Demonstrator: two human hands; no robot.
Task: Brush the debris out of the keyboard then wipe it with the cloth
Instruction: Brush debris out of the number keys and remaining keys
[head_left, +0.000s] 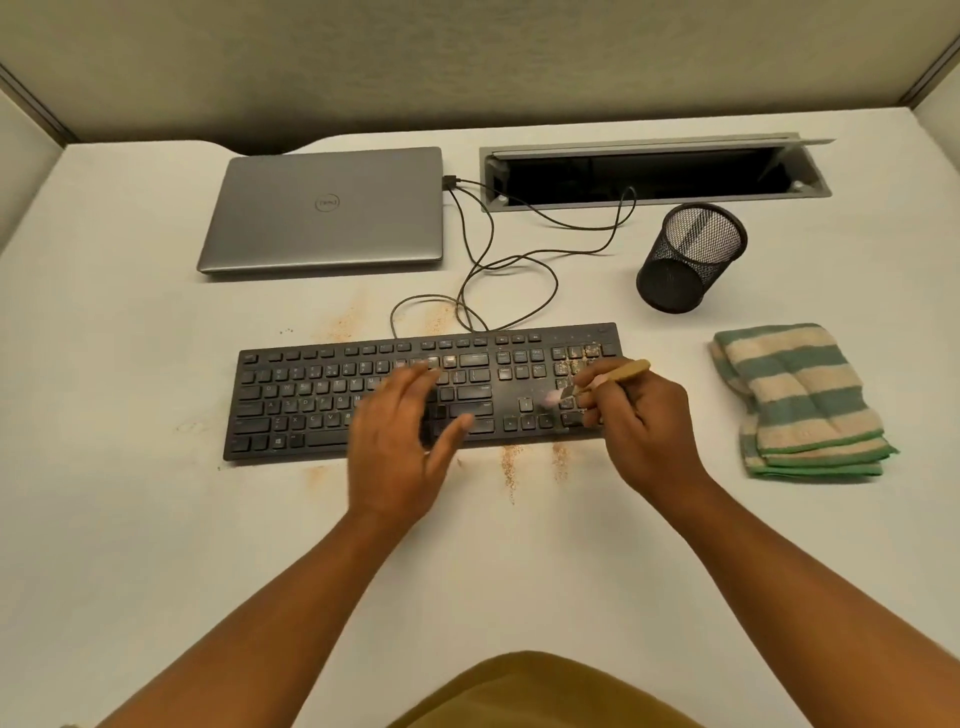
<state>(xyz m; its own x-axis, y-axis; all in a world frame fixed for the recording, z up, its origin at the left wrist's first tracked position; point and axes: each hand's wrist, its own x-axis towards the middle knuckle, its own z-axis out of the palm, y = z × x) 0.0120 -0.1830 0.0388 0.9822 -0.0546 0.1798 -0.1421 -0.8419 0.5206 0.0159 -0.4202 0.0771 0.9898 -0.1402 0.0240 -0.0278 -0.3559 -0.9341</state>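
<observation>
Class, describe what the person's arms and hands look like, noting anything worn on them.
The left forearm and right forearm are bare; no sleeves show. The left hand and right hand carry no gloves, and no watch, bracelet or ring is visible, though the left hand is motion-blurred. An ochre garment shows at the bottom edge.
</observation>
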